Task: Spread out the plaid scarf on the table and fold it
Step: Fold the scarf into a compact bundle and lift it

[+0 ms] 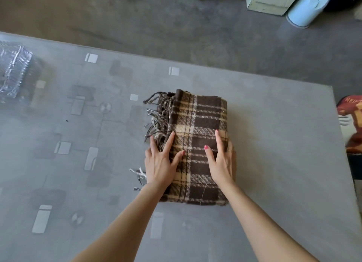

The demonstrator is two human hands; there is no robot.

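The brown and cream plaid scarf (pixel 197 116) lies folded into a thick rectangle near the middle of the grey table (pixel 274 136). Its twisted fringe sticks out along the left edge. My left hand (pixel 159 161) rests flat on the scarf's near left part, fingers spread, some of them over the fringe. My right hand (pixel 222 160) lies flat on the near right part, its fingers wrapping the right edge. Neither hand lifts any cloth.
A shiny plastic-wrapped bundle (pixel 13 73) sits at the table's far left. Beyond the far edge is grey floor with pale green furniture legs (pixel 268 1) and a light blue bin (pixel 307 9). A red patterned mat (pixel 352 124) lies right of the table.
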